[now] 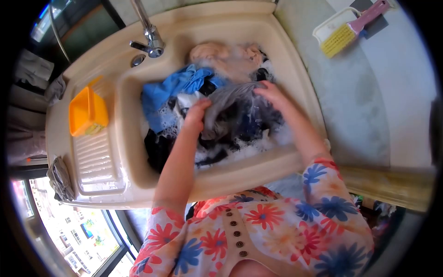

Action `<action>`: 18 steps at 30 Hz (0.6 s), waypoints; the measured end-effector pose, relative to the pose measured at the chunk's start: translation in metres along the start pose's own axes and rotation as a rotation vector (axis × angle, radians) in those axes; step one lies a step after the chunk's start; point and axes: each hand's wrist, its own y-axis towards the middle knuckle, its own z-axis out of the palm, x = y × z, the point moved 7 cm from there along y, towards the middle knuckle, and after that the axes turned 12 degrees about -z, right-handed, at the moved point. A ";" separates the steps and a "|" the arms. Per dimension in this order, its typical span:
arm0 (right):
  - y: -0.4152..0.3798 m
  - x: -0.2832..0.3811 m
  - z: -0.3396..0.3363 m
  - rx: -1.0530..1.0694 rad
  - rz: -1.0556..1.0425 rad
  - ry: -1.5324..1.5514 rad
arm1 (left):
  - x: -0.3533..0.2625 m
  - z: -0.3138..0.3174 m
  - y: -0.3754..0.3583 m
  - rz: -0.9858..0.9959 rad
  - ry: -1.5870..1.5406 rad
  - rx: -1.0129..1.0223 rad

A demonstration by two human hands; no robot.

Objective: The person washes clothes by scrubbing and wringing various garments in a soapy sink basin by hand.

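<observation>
A wet grey cloth (230, 98) is stretched between my two hands over the soapy water in the beige sink (129, 157). My left hand (197, 114) grips its left end, fingers closed. At its upper right, my right hand (271, 93) pinches the cloth near the edge. Beside my left hand lie a blue cloth (173, 87) and a white cloth (187, 100). A peach cloth (226, 59) is bunched at the back of the basin. Dark cloths (158, 150) lie partly under suds at the front left.
A chrome faucet (153, 44) stands behind the basin. On the ribbed drainboard (97, 161) sits an orange plastic container (87, 113). A grey rag (60, 177) hangs at the left edge. A yellow-bristled brush (341, 39) with a pink handle rests at the upper right.
</observation>
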 end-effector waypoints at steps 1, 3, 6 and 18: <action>-0.004 0.003 0.004 -0.192 -0.109 -0.574 | 0.003 0.006 0.002 -0.009 -0.017 0.029; 0.027 -0.084 0.027 0.148 -0.148 -0.501 | 0.011 0.012 0.000 -0.038 -0.050 0.079; 0.003 -0.038 0.013 0.035 0.098 -0.746 | 0.009 0.010 -0.006 -0.078 0.115 0.117; -0.037 0.075 0.165 -0.112 -0.853 -0.773 | 0.009 0.007 -0.007 0.113 0.073 -0.035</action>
